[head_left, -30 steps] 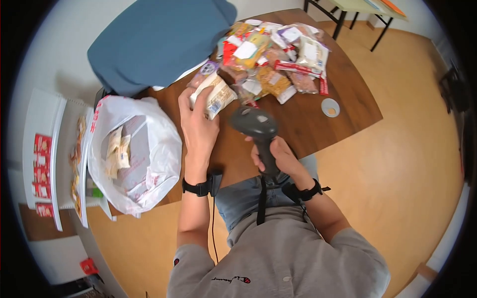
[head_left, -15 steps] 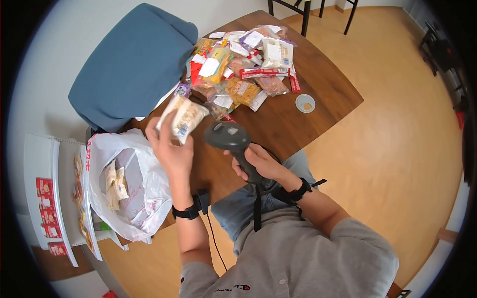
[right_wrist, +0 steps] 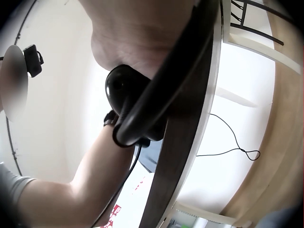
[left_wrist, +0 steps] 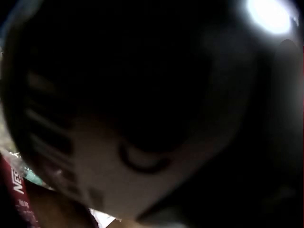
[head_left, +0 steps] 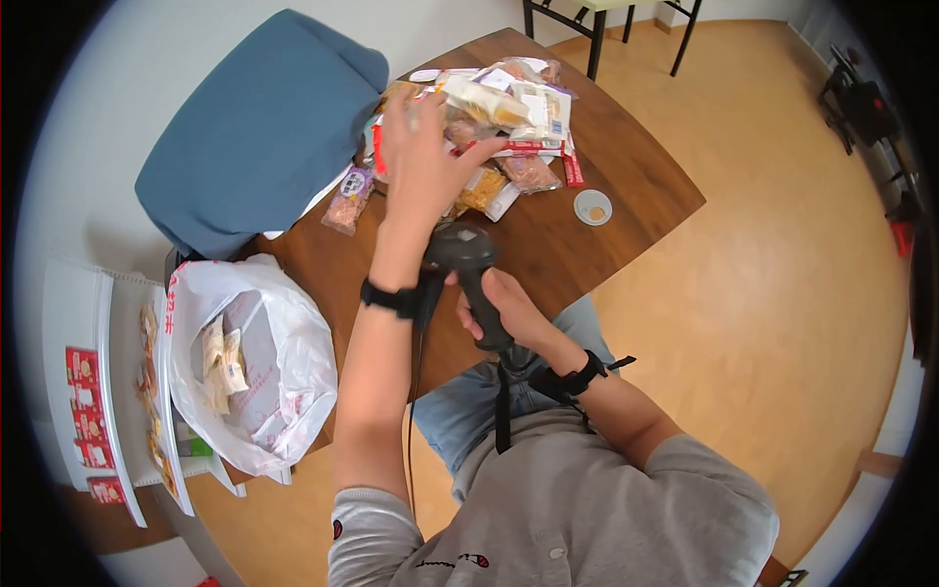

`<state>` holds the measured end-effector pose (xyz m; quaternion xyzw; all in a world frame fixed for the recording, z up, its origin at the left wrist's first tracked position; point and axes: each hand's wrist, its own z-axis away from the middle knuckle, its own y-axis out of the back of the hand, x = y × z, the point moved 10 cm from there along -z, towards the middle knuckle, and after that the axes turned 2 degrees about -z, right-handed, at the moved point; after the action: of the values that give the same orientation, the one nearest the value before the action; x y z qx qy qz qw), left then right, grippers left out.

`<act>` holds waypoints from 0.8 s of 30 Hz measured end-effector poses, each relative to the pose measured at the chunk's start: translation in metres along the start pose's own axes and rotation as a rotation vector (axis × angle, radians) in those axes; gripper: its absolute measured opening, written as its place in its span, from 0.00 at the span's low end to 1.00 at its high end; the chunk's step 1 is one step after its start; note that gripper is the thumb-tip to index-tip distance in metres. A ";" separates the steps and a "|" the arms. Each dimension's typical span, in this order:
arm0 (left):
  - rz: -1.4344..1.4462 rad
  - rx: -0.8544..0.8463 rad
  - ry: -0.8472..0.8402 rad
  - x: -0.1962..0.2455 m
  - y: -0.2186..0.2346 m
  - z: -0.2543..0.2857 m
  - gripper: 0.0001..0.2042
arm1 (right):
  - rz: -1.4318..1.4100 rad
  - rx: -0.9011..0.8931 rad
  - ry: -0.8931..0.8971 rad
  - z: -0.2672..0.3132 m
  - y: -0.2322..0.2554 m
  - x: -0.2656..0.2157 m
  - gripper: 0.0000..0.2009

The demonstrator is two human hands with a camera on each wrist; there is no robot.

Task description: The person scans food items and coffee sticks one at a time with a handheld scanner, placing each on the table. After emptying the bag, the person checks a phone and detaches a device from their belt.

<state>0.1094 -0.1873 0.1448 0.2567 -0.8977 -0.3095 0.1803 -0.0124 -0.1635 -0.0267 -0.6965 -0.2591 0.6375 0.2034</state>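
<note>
In the head view, the left hand (head_left: 423,168) reaches over a pile of packaged snacks (head_left: 533,171), thumb and fingers spread. A blurred cream packet (head_left: 489,104) lies just beyond its fingertips, on or slightly above the pile; contact is unclear. The right hand (head_left: 513,311) grips the handle of a black handheld scanner (head_left: 464,247), whose head is near the left wrist. The left wrist view is mostly dark, with a red packet (left_wrist: 18,190) at its lower left. In the right wrist view, the right hand (right_wrist: 137,35) is partly hidden by black equipment.
A white plastic bag (head_left: 311,342) with several cream packets stands left of the scanner. Blue cloth (head_left: 259,137) covers something behind it. A purple-and-pink packet (head_left: 348,201) and round lid (head_left: 593,207) lie on the brown table (head_left: 626,210). Shelves (head_left: 93,293) stand at far left.
The left hand has moved from beside the scanner up and right over the pile, and its grip on the cream packet has loosened. The right hand still holds the scanner, now slightly lower-left than at first.
</note>
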 end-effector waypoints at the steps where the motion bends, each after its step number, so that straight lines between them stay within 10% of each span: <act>1: 0.122 -0.040 0.047 -0.009 0.008 0.007 0.28 | -0.005 0.015 0.009 -0.001 0.003 -0.001 0.27; 12: 0.290 0.155 0.815 -0.237 0.223 0.239 0.06 | 0.039 0.039 -0.057 -0.001 0.004 0.009 0.34; 17: -0.361 0.018 1.030 -0.323 0.317 0.333 0.19 | 0.053 0.045 -0.061 -0.005 0.002 0.005 0.35; 24: -0.509 -0.264 0.997 -0.377 0.289 0.339 0.36 | 0.030 0.057 -0.048 -0.004 0.002 0.006 0.35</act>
<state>0.1482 0.3810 0.0180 0.5550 -0.5677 -0.2941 0.5321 -0.0078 -0.1610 -0.0320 -0.6788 -0.2354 0.6639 0.2074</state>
